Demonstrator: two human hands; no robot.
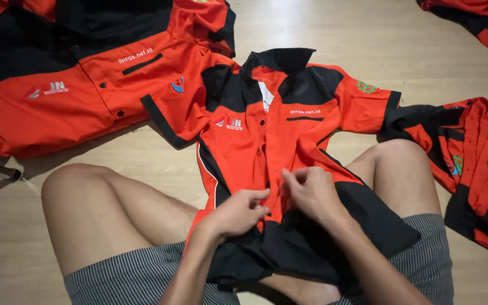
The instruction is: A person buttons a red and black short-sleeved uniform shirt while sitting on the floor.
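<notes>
We're looking down at a pale wooden floor (379, 45) filling the frame, with orange and black work shirts scattered across it. A big heap of shirts (74, 73) takes the upper left, another crumpled shirt (475, 164) sits at the right edge, and one more (481, 17) peeks in at the upper right corner. Front and centre is the orange and black shirt (266, 130), spread face up, collar toward the top of the frame, its lower part draped over our lap between bare knees and striped grey shorts (136, 277). Now the hands, both low in the middle of the frame on the shirt's front placket, so the body of the shirt stretches up and away from them. Our left hand (238, 212) has its fingers curled, pinching the fabric edge. Our right hand (312, 189), just beside it and nearly touching, is closed too, fingertips nipped onto the same strip of cloth.
</notes>
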